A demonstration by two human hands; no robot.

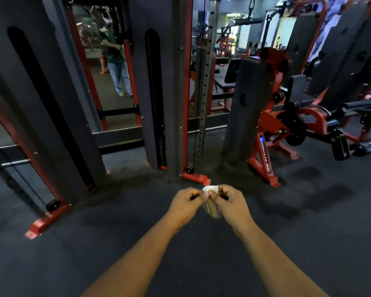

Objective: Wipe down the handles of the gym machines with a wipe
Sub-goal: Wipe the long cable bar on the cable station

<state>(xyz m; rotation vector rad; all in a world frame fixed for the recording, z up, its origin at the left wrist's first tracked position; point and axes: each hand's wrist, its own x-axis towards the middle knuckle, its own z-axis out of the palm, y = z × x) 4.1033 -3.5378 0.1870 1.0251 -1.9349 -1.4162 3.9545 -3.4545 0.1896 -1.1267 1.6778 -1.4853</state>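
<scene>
We are seeing one white wipe [210,189] and two hands working on it: the left hand [185,203] and the right hand [230,203] are meeting low in the middle of the view, held out over the dark rubber floor [116,243]. Both forearms are reaching forward from the bottom edge, angling inward so the knuckles are facing each other. The fingers [194,195] of each hand are curling in and pinching the wipe from either side — only its crumpled top is showing above the thumbs. Below the wipe, something pale and translucent is hanging between the palms; it is too blurred for us to say whether it is a wrapper or part of the wipe itself. Ahead we are counting two tall grey weight-stack columns [154,99] of a cable machine with red feet, and one red-framed machine [266,129] to the right with lettering down its leg. Further equipment at the right edge is being cut off by the frame and is blurring into dark shapes. A mirror [107,61] behind the columns is showing a standing person in jeans and a green top, the upper part too dim to make out. No handle is being touched by the hands.
</scene>
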